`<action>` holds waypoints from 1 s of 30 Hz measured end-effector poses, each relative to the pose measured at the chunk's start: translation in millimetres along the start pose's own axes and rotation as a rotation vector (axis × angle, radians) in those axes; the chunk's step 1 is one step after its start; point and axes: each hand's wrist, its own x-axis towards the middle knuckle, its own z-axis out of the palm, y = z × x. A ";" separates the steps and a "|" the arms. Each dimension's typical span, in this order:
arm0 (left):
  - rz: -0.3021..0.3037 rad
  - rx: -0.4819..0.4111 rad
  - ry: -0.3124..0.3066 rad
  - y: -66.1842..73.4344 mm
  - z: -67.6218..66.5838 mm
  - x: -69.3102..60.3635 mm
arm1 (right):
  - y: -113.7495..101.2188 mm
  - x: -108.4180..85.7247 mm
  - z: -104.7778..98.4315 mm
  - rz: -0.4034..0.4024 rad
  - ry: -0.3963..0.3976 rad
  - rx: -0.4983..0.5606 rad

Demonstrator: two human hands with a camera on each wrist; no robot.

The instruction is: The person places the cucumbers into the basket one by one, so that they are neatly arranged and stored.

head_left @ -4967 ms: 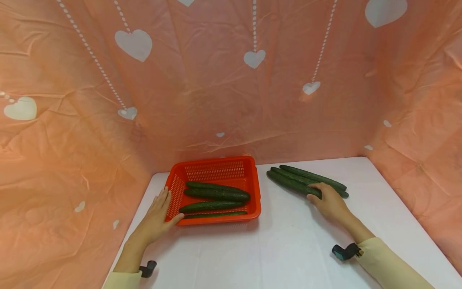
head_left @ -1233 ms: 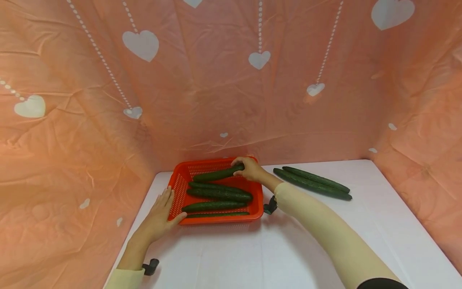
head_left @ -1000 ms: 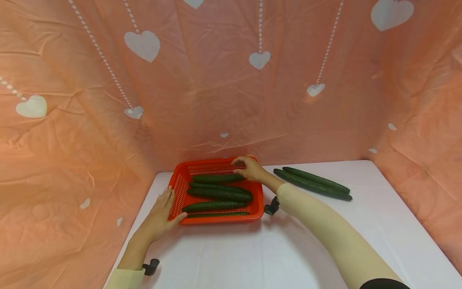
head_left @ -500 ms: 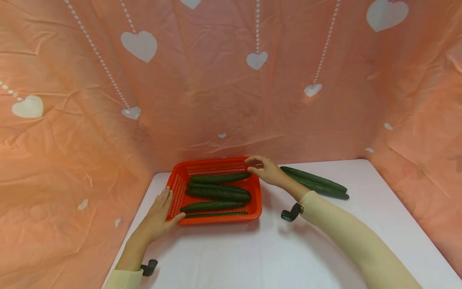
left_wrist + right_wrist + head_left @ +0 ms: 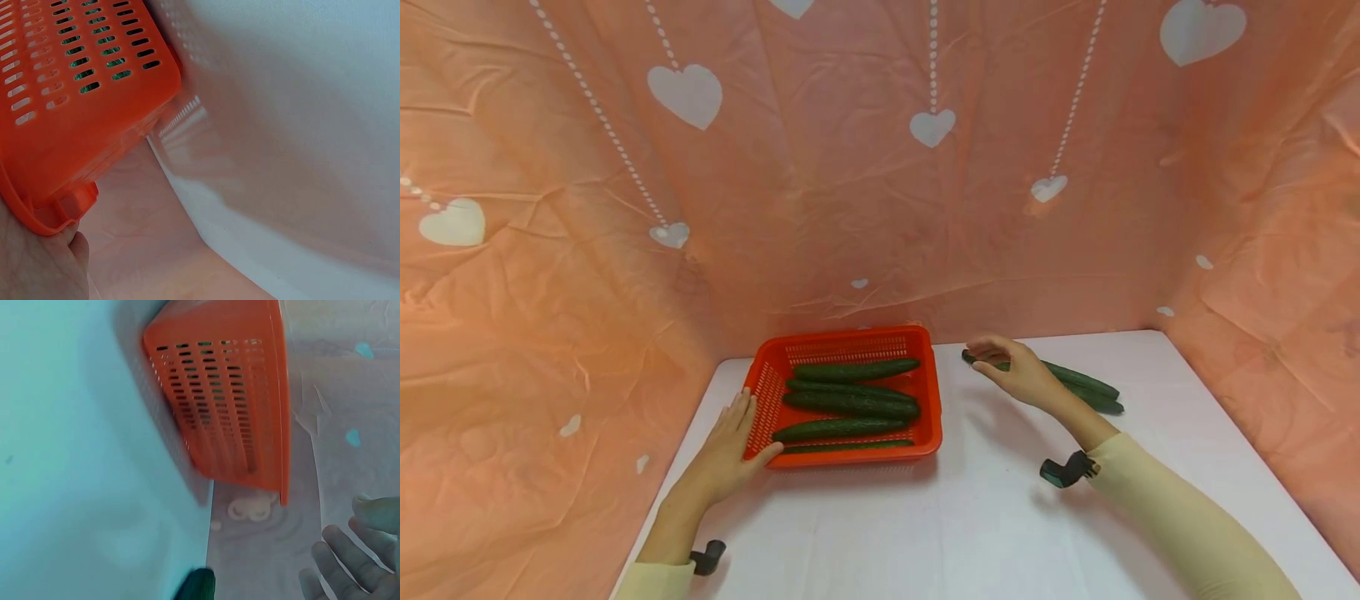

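Several dark green cucumbers point(image 5: 852, 406) lie roughly side by side in a red perforated plastic basket point(image 5: 936, 392) left of centre. My left hand point(image 5: 721, 450) rests against the basket's left end, fingers straight, thumb at the near corner; the left wrist view shows that hand point(image 5: 37, 265) at the basket rim point(image 5: 44, 225). To the right, my right hand point(image 5: 1024, 377) hovers above two cucumbers point(image 5: 1093, 395) on the table, partly hiding them. Its fingers are apart and hold nothing. In the right wrist view, one cucumber's tip point(image 5: 199, 584) appears below the basket point(image 5: 219, 394).
A white cloth point(image 5: 880, 533) covers the table. Orange-pink sheeting point(image 5: 820, 208) with white hearts stands behind and on both sides, close to the basket's far edge. Small black cameras point(image 5: 1067, 470) are strapped to both wrists.
My right hand carried a cucumber from the table pile into the basket's far side, let it go, then moved right, back over the two others. My left hand stayed at the basket.
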 end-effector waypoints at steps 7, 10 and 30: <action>0.000 -0.006 -0.002 0.0 0.0 0.2 | 11.0 -27.6 -22.8 0.015 0.036 -0.085; -0.001 -0.003 -0.002 -0.3 0.0 -0.4 | 15.5 -38.6 -31.0 0.018 0.047 -0.118; 0.011 -0.005 0.005 -2.4 1.7 -0.1 | 69.7 -96.3 -71.3 0.097 0.101 -0.278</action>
